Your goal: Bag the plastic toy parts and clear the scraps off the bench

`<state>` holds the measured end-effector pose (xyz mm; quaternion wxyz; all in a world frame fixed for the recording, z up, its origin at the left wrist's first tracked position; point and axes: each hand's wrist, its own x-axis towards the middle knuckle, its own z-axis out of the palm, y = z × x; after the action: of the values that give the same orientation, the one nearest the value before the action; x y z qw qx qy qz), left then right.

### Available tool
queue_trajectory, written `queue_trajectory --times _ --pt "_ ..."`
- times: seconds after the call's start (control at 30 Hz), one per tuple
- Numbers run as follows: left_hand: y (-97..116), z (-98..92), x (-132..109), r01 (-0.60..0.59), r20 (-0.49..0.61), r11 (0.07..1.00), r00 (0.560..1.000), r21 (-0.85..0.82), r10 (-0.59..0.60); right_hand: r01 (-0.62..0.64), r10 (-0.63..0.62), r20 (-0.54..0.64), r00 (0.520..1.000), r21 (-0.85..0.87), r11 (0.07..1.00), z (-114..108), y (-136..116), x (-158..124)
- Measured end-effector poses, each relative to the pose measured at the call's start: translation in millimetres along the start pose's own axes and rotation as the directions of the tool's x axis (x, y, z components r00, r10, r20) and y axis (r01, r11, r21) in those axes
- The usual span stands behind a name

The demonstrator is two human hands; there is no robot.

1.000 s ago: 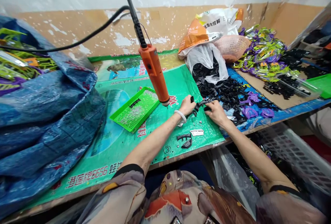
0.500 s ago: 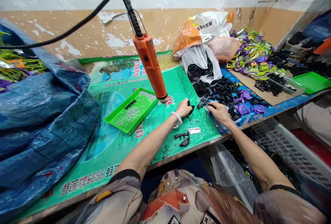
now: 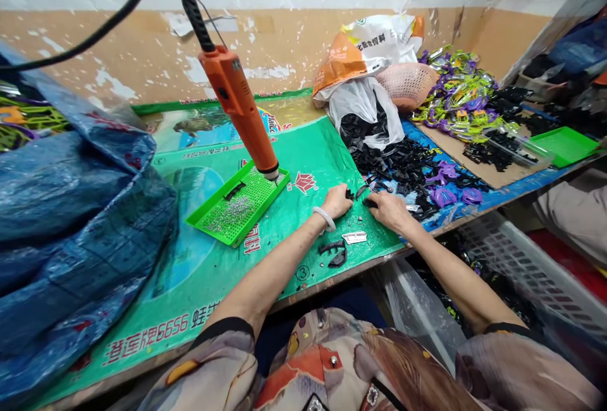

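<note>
We've got a black piece (image 3: 349, 195) pinched in our left hand (image 3: 337, 201), right of the green tray (image 3: 256, 198); farther right of it, our right hand (image 3: 389, 210) grips a dark part (image 3: 370, 203).

A: Leftward route from left hand (image 3: 337, 202)?
B: Bare green sheet (image 3: 296, 224) up to green tray (image 3: 256, 195); orange power tool (image 3: 241, 109) hangs thereabouts, obstructing.
A: Beyond right hand (image 3: 389, 210)?
B: Low passage blocked by heaped black parts (image 3: 396, 166); white bag (image 3: 351, 107) behind.
</note>
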<state>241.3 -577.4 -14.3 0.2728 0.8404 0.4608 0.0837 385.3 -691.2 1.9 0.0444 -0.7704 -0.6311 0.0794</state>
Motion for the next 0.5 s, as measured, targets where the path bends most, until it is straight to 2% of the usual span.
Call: queue_trajectory --times 0.07,0.13,0.2,0.23,0.27,0.3,0.37,0.43,0.5 --pt "1.8 0.9 -0.3 -0.011 -0.002 0.998 1.000 0.067 0.011 0.026 -0.025 -0.006 1.000 0.016 1.000 4.4 4.3 -13.8" --pt "1.5 0.7 0.8 -0.012 -0.005 0.996 1.000 0.089 0.012 0.029 -0.026 -0.028 0.999 0.113 0.993 8.4 13.1 -21.1" --pt "-0.7 -0.1 2.0 -0.018 -0.008 0.996 1.000 0.086 0.019 0.009 0.019 -0.084 0.996 0.316 0.949 10.9 21.7 -22.9" --pt "-2.4 -0.8 2.3 -0.021 -0.012 0.997 1.000 0.077 0.022 -0.008 0.063 -0.106 0.992 0.452 0.892 11.3 24.4 -22.7" --pt "-4.3 -1.6 2.2 -0.019 -0.022 0.998 1.000 0.060 0.020 -0.031 0.118 -0.108 0.987 0.598 0.801 11.2 25.5 -22.6" --pt "-6.5 -2.8 1.7 -0.008 -0.044 0.999 0.999 0.031 0.009 -0.060 0.178 -0.081 0.981 0.739 0.671 10.5 24.6 -22.7" --pt "-10.5 -6.0 -0.8 0.036 -0.137 0.997 0.990 -0.067 -0.045 -0.133 0.262 0.049 0.964 0.940 0.314 8.1 17.2 -24.4" --pt "-12.8 -9.9 -5.5 0.060 -0.273 0.977 0.955 -0.207 -0.117 -0.183 0.277 0.196 0.941 0.981 -0.069 5.4 3.2 -26.8" --pt "-11.6 -12.6 -12.9 0.021 -0.384 0.934 0.908 -0.357 -0.168 -0.195 0.262 0.299 0.918 0.913 -0.359 3.7 -14.7 -27.7"
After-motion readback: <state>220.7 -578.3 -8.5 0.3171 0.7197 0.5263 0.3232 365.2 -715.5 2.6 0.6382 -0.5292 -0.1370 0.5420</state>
